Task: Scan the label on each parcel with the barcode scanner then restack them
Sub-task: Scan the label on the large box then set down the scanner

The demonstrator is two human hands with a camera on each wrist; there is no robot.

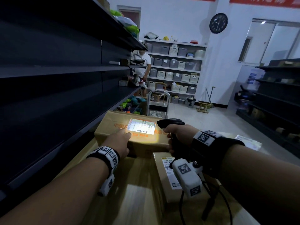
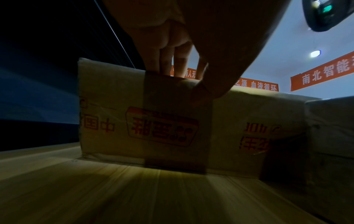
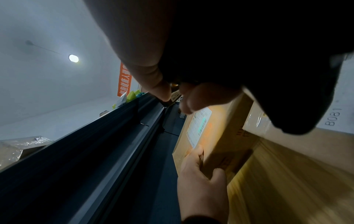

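A brown cardboard parcel (image 1: 113, 127) with orange print lies on the wooden table (image 1: 129, 184). Its white label (image 1: 142, 127) is lit by a bright patch of light. My left hand (image 1: 127, 140) grips the parcel's near left edge, fingers on top and thumb on the front face (image 2: 208, 91). My right hand (image 1: 172, 135) grips a black barcode scanner (image 1: 172, 122) just right of the label, with its head towards it. A second parcel (image 1: 164, 184) with a white label lies nearer, under my right wrist. In the right wrist view the lit label (image 3: 199, 125) and my left hand (image 3: 199, 171) show.
Dark empty shelving (image 1: 65, 70) runs along the left, close to the table. A hand trolley (image 1: 158, 103) stands beyond the parcel. A person in a white shirt (image 1: 142, 65) stands at the back by white shelves of baskets (image 1: 175, 70). More dark shelves (image 1: 276, 95) are on the right.
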